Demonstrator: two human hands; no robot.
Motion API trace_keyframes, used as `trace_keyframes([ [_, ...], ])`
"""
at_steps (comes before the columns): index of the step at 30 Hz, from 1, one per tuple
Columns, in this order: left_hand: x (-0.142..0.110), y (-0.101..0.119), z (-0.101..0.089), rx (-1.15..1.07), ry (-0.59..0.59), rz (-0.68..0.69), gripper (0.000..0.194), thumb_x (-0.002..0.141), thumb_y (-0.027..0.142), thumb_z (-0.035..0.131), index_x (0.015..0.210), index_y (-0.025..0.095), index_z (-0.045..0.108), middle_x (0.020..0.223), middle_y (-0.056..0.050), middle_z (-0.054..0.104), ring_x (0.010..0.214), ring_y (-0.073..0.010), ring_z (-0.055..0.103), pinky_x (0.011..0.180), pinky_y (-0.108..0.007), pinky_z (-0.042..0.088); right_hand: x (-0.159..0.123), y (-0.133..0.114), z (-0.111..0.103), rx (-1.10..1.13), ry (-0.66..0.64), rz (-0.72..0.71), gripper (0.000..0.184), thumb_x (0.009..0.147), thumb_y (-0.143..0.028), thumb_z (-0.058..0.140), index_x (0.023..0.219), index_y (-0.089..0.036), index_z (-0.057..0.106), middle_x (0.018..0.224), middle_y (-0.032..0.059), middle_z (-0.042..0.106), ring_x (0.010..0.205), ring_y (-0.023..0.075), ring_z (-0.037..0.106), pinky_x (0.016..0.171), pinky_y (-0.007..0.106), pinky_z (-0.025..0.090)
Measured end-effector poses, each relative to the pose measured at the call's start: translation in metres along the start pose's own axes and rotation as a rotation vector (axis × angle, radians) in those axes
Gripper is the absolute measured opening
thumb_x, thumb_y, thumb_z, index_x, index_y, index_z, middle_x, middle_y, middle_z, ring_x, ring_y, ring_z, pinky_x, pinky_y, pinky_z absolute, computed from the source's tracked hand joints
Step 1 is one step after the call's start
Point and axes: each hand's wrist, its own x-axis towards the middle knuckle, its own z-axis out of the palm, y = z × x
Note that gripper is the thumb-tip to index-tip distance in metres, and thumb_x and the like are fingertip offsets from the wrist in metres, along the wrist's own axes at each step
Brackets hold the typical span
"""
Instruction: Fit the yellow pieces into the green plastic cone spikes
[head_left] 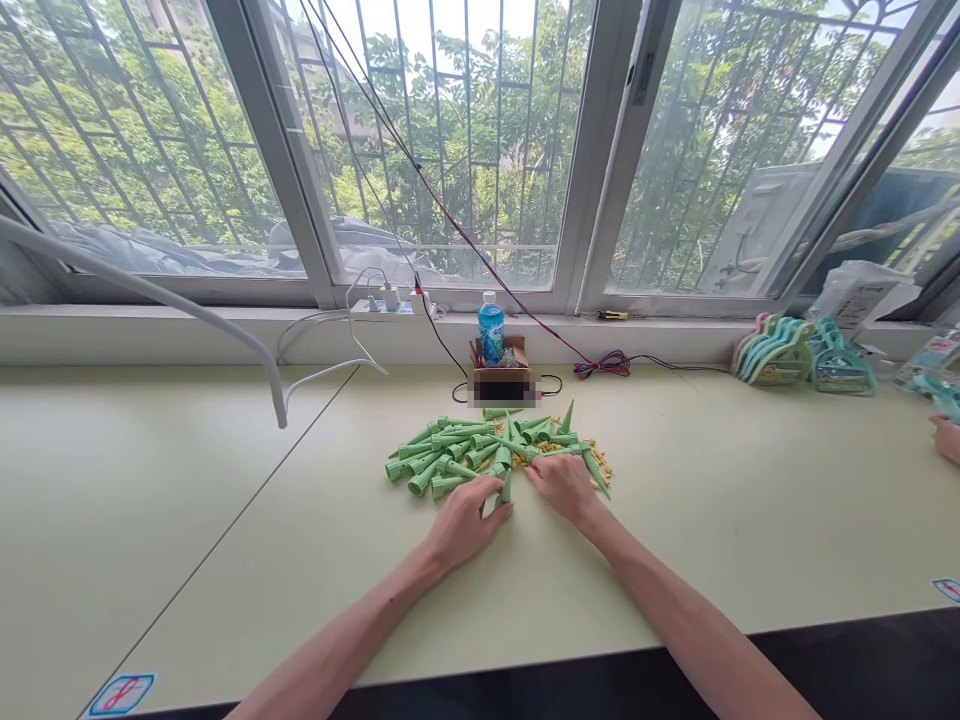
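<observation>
My left hand (469, 515) is closed around a green plastic cone (507, 487), which points upward near the front of the pile. My right hand (566, 484) reaches to the pile's right side, its fingers bent together at the small yellow pegs (551, 449); whatever lies in its fingertips is hidden. Many more hollow green cones (426, 466) with collared open ends lie heaped to the left and behind both hands. One green cone (598, 474) slants downward just right of my right hand.
Behind the pile, a blue-labelled bottle (491, 335) stands in a small cardboard box (517, 372). Coiled cables (602, 364) lie by the wall. Small plastic hangers (780, 350) are stacked at the right. Another person's hand (946, 438) shows at the right edge. A white tube (225, 310) crosses the left.
</observation>
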Motion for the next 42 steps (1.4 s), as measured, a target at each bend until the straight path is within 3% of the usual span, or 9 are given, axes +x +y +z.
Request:
trace_keyframes([
  [12,0.0,0.004,-0.001,-0.022,0.014,0.001,0.006,0.084,0.026,0.06,0.083,0.02,0.06,0.073,0.003,0.059,0.055,-0.0121,0.047,0.058,-0.024,0.037,-0.005,-0.012,0.006,-0.005,0.029,0.064,0.025,0.096,-0.019,0.05,0.077,-0.016,0.067,0.072,0.0073,0.072,0.067,0.0189,0.068,0.057,0.025,0.034],
  [28,-0.001,0.002,0.0,-0.02,0.009,0.006,0.007,0.085,0.026,0.06,0.084,0.019,0.06,0.074,0.002,0.059,0.056,-0.0119,0.047,0.058,-0.024,0.036,-0.007,-0.02,0.004,-0.014,0.002,0.239,0.021,0.095,-0.026,0.054,0.085,-0.015,0.067,0.076,0.0114,0.073,0.071,0.0237,0.071,0.06,0.027,0.04],
  [42,-0.001,0.001,0.001,-0.021,0.029,0.001,0.008,0.084,0.027,0.059,0.085,0.02,0.062,0.07,0.002,0.059,0.055,-0.0122,0.047,0.059,-0.024,0.037,-0.007,-0.02,0.001,0.126,0.058,0.253,0.017,0.088,-0.024,0.056,0.079,-0.016,0.068,0.071,0.0074,0.072,0.069,0.0201,0.068,0.059,0.024,0.036],
])
